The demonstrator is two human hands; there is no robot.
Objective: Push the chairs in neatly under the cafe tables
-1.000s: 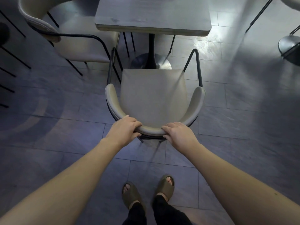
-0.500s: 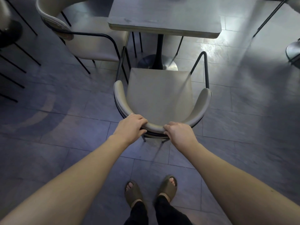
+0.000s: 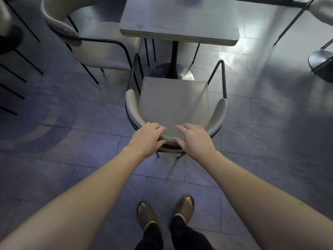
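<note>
A beige armchair (image 3: 173,103) with black metal legs stands in front of me, facing a grey square cafe table (image 3: 180,20) on a black pedestal. The seat's front edge lies near the pedestal's round base (image 3: 187,74); the seat shows fully, short of the tabletop's near edge. My left hand (image 3: 147,137) and my right hand (image 3: 193,139) rest side by side on the top of the curved backrest. On both hands the fingers lie over the top and the thumb is on the outer side.
A second beige chair (image 3: 97,49) stands at the table's left side, angled. More black chair legs (image 3: 16,69) are at far left. Another table base (image 3: 320,60) and thin legs are at far right. My sandalled feet (image 3: 165,212) stand on grey floor tiles behind the chair.
The chair and table sit lower and further right in view as my head moved. My fingers have flattened from a curled grip to lying looser over the backrest, hands closer together.
</note>
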